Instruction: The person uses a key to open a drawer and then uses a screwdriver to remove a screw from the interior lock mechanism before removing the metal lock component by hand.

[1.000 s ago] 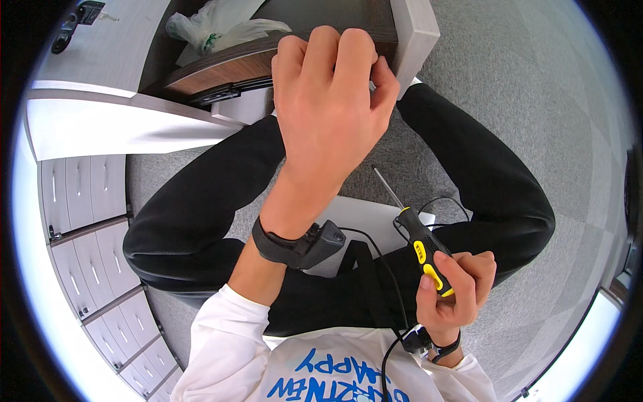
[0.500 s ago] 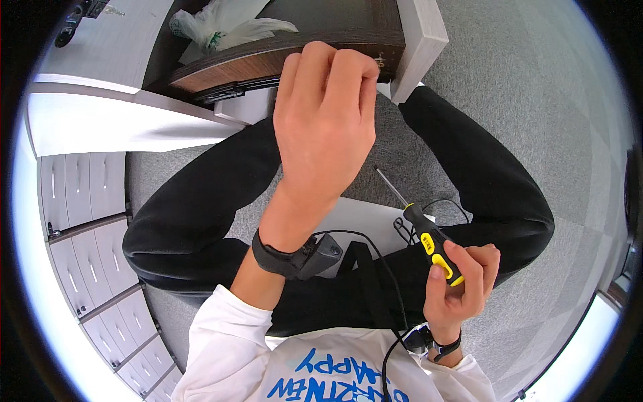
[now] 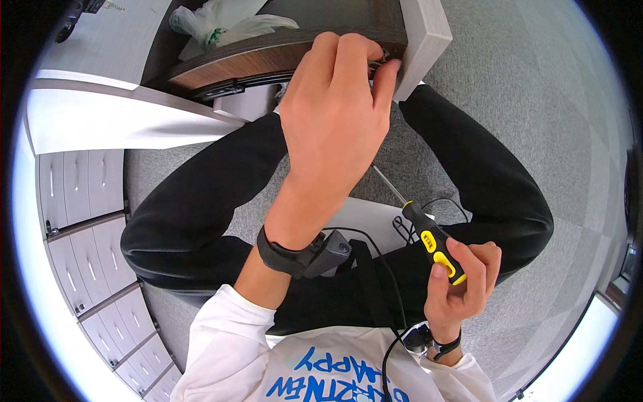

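Observation:
My left hand (image 3: 338,114) reaches up to the dark wood drawer side (image 3: 251,60), its fingers curled at the right end, beside the pale front board (image 3: 425,40). A small metal piece shows between my thumb and fingertips, too hidden to identify. A black slide rail (image 3: 231,88) runs along the drawer's lower side. My right hand (image 3: 462,281) grips a yellow-and-black screwdriver (image 3: 432,238) by its handle, the shaft pointing up-left over the floor between my legs.
My bent legs (image 3: 187,228) surround a pale board (image 3: 358,214) and black cables. Drawer units (image 3: 90,261) stand at the left. A plastic bag (image 3: 221,23) lies inside the drawer. A black fitting (image 3: 67,23) rests at upper left. Grey carpet (image 3: 522,100) extends at the right.
My left hand has shifted slightly right and up since half a second ago, and its thumb now shows at the drawer's end. The screwdriver has moved slightly up and right since a second ago.

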Motion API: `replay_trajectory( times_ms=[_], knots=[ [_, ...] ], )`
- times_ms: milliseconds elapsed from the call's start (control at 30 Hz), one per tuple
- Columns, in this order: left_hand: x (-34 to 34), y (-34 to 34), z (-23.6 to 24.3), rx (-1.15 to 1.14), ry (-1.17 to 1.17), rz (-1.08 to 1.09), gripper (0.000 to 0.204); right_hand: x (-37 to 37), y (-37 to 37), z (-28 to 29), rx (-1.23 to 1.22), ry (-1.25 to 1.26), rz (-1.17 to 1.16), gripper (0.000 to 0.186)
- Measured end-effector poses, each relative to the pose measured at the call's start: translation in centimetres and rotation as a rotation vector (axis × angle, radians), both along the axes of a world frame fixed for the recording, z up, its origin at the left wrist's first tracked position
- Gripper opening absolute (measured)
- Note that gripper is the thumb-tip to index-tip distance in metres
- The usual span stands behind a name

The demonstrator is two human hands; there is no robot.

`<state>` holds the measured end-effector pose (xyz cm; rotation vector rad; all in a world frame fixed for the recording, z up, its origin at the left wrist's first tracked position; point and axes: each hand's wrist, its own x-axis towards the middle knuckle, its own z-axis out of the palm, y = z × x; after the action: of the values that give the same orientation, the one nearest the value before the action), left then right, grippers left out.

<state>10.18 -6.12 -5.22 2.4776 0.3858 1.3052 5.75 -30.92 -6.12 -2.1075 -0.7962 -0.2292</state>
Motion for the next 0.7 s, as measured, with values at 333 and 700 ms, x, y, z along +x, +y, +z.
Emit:
replay_trajectory(
  times_ms=[333, 700],
  knots=[
    [0.36, 0.48, 0.04, 0.113, 0.002, -0.027, 0.022, 0.21, -0.18, -0.39, 0.0, -0.032, 0.0, 0.027],
    [0.14, 0.33, -0.67, 0.113, -0.04, 0.004, 0.018, 0.15, -0.55, -0.47, -0.008, -0.009, -0.004, 0.027]
  ],
)
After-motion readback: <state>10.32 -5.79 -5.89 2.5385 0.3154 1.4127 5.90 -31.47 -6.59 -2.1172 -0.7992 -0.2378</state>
